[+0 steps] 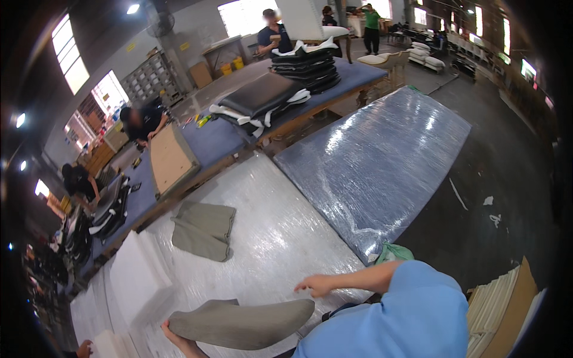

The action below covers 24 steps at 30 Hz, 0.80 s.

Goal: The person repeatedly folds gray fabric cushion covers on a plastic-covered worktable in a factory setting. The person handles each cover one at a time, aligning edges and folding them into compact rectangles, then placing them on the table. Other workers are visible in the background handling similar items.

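My left hand [172,334] grips the left end of a curved, grey-green padded cushion [245,325]; part of its fingers is hidden by the cushion. The cushion lies tilted across the near side of a plastic-wrapped, whitish table [268,232]. My right hand [317,286] hovers above the cushion's right end, apart from it, fingers partly spread and nothing in them. Farther off on the same table rests a grey-green fabric cover [206,231], laid out with some folds.
White foam blocks [137,274] stand at the left; a co-worker's hand [85,349] shows below them. A blue wrapped table [382,161] adjoins at right. Behind, a long blue table [209,143] bears black cushions [304,68] and a tan panel [172,158]. Cardboard-edged boards [495,310] stand lower right.
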Tool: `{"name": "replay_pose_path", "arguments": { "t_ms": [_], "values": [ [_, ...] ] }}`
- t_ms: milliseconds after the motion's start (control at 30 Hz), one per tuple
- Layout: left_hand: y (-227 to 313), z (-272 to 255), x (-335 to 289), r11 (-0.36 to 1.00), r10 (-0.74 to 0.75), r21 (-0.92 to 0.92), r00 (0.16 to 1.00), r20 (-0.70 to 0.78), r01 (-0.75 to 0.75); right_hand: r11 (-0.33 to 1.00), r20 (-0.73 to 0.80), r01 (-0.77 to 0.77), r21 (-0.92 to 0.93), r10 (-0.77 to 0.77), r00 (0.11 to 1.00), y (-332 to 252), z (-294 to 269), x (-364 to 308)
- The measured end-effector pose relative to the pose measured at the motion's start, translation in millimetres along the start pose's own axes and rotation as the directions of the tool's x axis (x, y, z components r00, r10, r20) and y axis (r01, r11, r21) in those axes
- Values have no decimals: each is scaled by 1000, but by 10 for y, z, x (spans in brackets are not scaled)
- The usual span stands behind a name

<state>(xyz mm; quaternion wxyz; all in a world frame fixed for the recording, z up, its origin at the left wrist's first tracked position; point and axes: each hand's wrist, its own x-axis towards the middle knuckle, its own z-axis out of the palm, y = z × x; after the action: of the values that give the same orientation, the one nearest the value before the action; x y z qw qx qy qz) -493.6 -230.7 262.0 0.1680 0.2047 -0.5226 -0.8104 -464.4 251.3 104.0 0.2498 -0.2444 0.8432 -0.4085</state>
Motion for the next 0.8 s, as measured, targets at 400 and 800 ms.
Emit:
{"name": "replay_pose_path", "arguments": {
  "t_ms": [400, 800],
  "values": [
    [-18, -669, 200, 996, -19, 92, 999, 25, 17, 918, -410, 391, 63, -333, 849, -1434, 612, -120],
    [-260, -1365, -358, 944, -131, -211, 878, 460, 252, 912, -433, 344, -222, -408, 804, -2135, 296, -513]
  ]
}}
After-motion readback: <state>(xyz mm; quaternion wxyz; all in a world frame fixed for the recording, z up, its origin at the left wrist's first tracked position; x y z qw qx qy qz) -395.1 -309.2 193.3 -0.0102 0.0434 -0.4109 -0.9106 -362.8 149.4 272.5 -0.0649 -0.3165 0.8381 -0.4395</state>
